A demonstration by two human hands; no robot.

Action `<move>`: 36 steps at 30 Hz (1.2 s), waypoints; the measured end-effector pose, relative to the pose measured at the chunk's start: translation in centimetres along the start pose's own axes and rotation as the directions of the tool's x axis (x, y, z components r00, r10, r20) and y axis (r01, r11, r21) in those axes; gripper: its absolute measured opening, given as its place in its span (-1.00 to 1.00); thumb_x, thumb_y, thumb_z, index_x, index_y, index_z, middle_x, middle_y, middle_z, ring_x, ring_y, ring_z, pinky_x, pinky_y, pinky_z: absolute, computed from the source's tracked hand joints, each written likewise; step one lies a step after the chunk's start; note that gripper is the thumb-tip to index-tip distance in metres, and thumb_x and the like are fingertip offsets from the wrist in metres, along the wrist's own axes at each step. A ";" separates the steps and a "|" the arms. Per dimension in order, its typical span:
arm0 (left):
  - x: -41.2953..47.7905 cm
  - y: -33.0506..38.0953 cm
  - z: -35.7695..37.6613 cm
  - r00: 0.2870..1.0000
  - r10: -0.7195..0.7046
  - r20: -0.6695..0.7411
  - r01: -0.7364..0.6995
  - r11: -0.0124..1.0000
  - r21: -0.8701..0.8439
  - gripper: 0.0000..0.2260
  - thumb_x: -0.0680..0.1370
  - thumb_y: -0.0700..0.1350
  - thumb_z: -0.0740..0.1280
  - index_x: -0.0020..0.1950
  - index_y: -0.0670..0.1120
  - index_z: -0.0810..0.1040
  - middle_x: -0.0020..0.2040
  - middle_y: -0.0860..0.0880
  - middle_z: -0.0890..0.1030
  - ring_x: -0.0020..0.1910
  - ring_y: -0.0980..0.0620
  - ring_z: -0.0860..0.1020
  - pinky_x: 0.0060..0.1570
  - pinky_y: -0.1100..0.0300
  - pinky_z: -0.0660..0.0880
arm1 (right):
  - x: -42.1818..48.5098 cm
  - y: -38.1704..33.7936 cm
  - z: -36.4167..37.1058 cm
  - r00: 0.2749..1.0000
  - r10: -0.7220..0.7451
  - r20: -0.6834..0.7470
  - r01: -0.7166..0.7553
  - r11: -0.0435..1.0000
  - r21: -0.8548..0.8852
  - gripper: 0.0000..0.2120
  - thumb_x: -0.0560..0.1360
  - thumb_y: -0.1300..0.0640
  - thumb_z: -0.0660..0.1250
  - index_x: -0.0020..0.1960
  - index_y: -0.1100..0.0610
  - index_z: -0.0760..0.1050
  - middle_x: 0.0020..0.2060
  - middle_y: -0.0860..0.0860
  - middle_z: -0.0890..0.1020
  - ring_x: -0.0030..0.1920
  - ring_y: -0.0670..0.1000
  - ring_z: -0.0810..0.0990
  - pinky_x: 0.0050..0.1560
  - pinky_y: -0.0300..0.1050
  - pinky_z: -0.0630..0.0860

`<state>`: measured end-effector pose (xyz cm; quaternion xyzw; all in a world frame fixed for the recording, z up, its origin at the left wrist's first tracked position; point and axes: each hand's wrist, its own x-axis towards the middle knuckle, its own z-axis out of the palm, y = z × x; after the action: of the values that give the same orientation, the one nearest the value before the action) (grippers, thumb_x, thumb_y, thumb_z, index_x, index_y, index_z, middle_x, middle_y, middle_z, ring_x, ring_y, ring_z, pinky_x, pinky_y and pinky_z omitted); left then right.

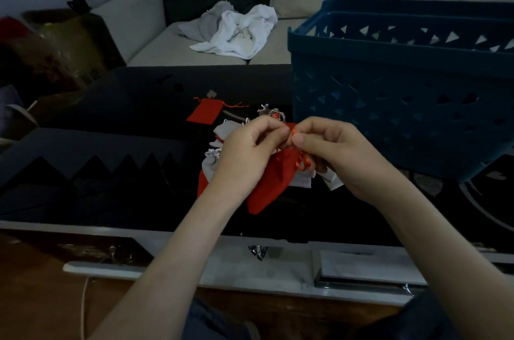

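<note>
A red drawstring pouch (274, 182) hangs between both hands above the dark table (116, 145). My left hand (247, 153) pinches its top edge from the left. My right hand (331, 156) pinches the mouth and the red cord from the right, and the cord's loops dangle below its fingers. Under the hands lies a small heap of grey pouches (226, 128) mixed with red ones. Another flat red pouch (204, 114) lies alone on the table farther back.
A large blue plastic basket (403, 89) with triangular holes stands at the right of the table. Behind, white and grey cloths (239, 28) lie crumpled on a light sofa. A dark bag (64, 45) sits at the left. The table's white front edge (194, 264) runs below my forearms.
</note>
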<state>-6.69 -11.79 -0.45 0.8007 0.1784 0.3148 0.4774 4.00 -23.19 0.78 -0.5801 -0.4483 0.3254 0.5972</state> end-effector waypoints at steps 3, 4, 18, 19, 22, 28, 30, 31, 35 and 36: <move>-0.2 0.5 0.1 0.999 -0.012 -0.031 0.013 0.999 0.038 -0.84 0.57 -0.13 0.32 -0.19 0.05 0.58 -0.30 0.18 0.59 -0.25 0.30 0.53 -0.16 0.44 0.39 | 0.0 0.1 0.2 0.998 -0.019 -0.052 0.019 1.000 -0.005 -0.91 0.53 0.25 0.27 -0.13 0.23 0.51 -0.48 0.06 0.52 -0.48 -0.10 0.40 -0.45 -0.29 0.26; -0.3 0.6 0.2 0.999 -0.019 -0.048 0.021 0.999 0.042 -0.86 0.57 -0.12 0.32 -0.17 0.02 0.59 -0.30 0.16 0.59 -0.26 0.31 0.53 -0.18 0.45 0.39 | 0.1 0.1 0.3 0.997 -0.019 -0.073 0.019 1.000 -0.002 -0.93 0.53 0.26 0.28 -0.12 0.23 0.50 -0.47 0.08 0.51 -0.49 -0.10 0.41 -0.46 -0.31 0.28; -0.6 0.8 0.5 0.983 -0.143 0.116 0.166 0.963 -0.214 -0.72 0.63 -0.12 0.20 -0.14 -0.16 0.64 -0.22 -0.06 0.67 -0.20 0.08 0.60 -0.06 0.22 0.51 | 0.4 0.5 0.5 0.966 -0.135 -0.221 0.132 0.991 -0.027 -0.89 0.51 0.35 0.29 -0.18 0.24 0.46 -0.53 0.05 0.52 -0.54 -0.19 0.46 -0.44 -0.44 0.35; -0.6 1.0 0.4 0.983 -0.131 0.132 0.157 0.965 -0.211 -0.76 0.61 -0.15 0.22 -0.14 -0.15 0.64 -0.23 -0.01 0.67 -0.20 0.14 0.59 -0.09 0.29 0.49 | 0.4 0.5 0.4 0.965 -0.140 -0.224 0.135 0.990 -0.040 -0.89 0.51 0.35 0.29 -0.18 0.23 0.46 -0.53 0.04 0.52 -0.54 -0.19 0.46 -0.44 -0.44 0.35; -0.5 0.8 0.3 0.980 -0.125 0.155 0.151 0.974 -0.169 -0.87 0.54 -0.19 0.33 -0.14 -0.12 0.65 -0.22 0.02 0.66 -0.19 0.20 0.59 -0.08 0.35 0.46 | 0.3 0.5 0.3 0.965 -0.162 -0.205 0.145 0.985 -0.096 -0.91 0.50 0.35 0.31 -0.17 0.23 0.47 -0.53 -0.05 0.55 -0.51 -0.21 0.48 -0.42 -0.45 0.36; -0.6 0.7 0.4 0.978 -0.162 0.130 0.177 0.977 -0.114 -0.91 0.49 -0.14 0.41 -0.19 -0.10 0.67 -0.24 0.02 0.66 -0.22 0.18 0.58 -0.10 0.26 0.48 | 0.3 0.2 0.3 0.967 -0.178 -0.181 0.143 0.971 -0.194 -0.90 0.54 0.29 0.26 -0.13 0.15 0.48 -0.50 -0.05 0.50 -0.48 -0.20 0.44 -0.40 -0.41 0.36; -0.6 0.9 0.4 0.981 -0.168 0.099 0.180 0.974 -0.134 -0.89 0.50 -0.12 0.40 -0.19 -0.12 0.66 -0.30 0.06 0.62 -0.30 0.22 0.54 -0.18 0.30 0.43 | 0.3 -0.1 -0.1 0.980 -0.142 -0.141 0.119 0.980 -0.161 -0.91 0.55 0.29 0.24 -0.07 0.14 0.46 -0.51 0.00 0.46 -0.49 -0.18 0.42 -0.42 -0.40 0.36; -0.6 0.9 0.4 0.981 -0.179 0.080 0.190 0.967 -0.169 -0.86 0.51 -0.12 0.40 -0.18 -0.17 0.65 -0.31 0.02 0.61 -0.30 0.20 0.53 -0.19 0.29 0.43 | 0.3 -0.2 -0.3 0.989 -0.108 -0.098 0.092 0.984 -0.152 -0.92 0.55 0.29 0.23 -0.03 0.13 0.44 -0.54 -0.05 0.46 -0.51 -0.18 0.41 -0.43 -0.41 0.36; 0.0 0.6 -0.1 0.971 -0.238 0.032 0.235 0.917 -0.322 -0.82 0.52 -0.11 0.37 -0.12 -0.23 0.62 -0.17 -0.24 0.62 -0.12 -0.13 0.60 -0.03 0.03 0.53 | 0.2 0.3 -1.3 0.999 0.014 0.050 -0.001 0.966 -0.260 -0.85 0.53 0.25 0.29 0.04 0.10 0.36 -0.56 -0.05 0.45 -0.48 -0.11 0.39 -0.37 -0.32 0.35; 0.0 0.5 -0.3 0.964 -0.266 0.030 0.257 0.890 -0.377 -0.84 0.53 -0.12 0.37 -0.12 -0.22 0.62 -0.17 -0.23 0.62 -0.12 -0.14 0.61 -0.02 0.03 0.55 | 0.2 0.6 -1.5 0.998 0.030 0.064 -0.009 0.950 -0.313 -0.86 0.52 0.22 0.31 0.02 0.08 0.38 -0.55 -0.06 0.46 -0.47 -0.12 0.40 -0.33 -0.28 0.35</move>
<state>-6.83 -11.83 0.06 0.6588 0.2259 0.2850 0.6586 5.49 -23.56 0.31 -0.6604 -0.5084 0.2756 0.4790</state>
